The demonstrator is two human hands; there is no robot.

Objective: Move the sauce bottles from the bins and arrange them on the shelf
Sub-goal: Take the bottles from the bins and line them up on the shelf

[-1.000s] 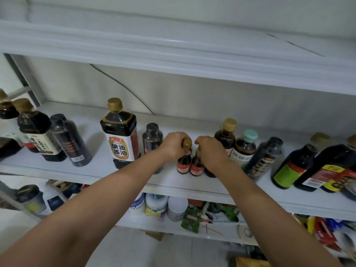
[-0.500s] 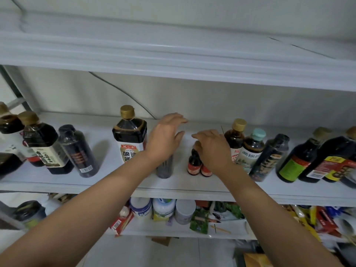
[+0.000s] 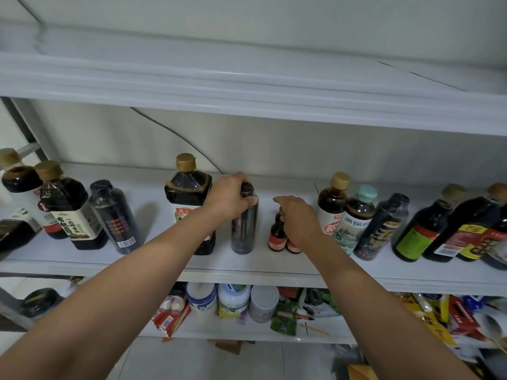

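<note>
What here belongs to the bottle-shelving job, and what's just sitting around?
Job: left hand gripping the black-capped bottle; right hand over the two small bottles; gold-capped bottle; middle shelf.
Lying about: white jars, red packets, green packet, on the lower shelf.

— We see a white shelf board (image 3: 55,261); what lies behind it?
— A pale wall (image 3: 301,152), with a thin cable (image 3: 170,130). Below it we glimpse light floor tiles (image 3: 197,360).

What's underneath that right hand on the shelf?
Two small red-labelled bottles standing side by side. The right hand covers their tops, so whether it grips them is hidden.
</note>
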